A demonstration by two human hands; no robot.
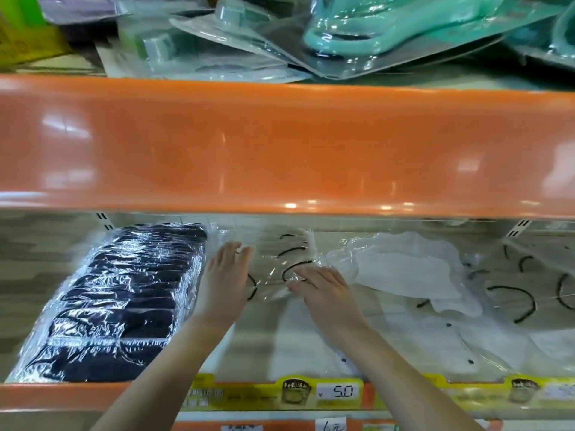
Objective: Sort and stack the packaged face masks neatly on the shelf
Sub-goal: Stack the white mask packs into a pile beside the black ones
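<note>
A long row of dark navy packaged masks [118,293] stands on the left of the lower shelf [273,346]. Beside it lies a small pile of clear-wrapped white masks with black ear loops [280,259]. My left hand [228,275] rests flat on the pile's left side, fingers straight. My right hand [323,287] presses down on its right front corner with fingers extended. More white masks in clear wrap [413,269] lie loose and crumpled to the right, with further black-looped packs [529,281] at the far right.
The orange front [280,144] of the upper shelf hangs just above my hands. Teal items in blister packs [357,26] pile on top of it. Yellow price strips [339,391] line the lower shelf's front edge. White dotted packs [435,346] lie at the front right.
</note>
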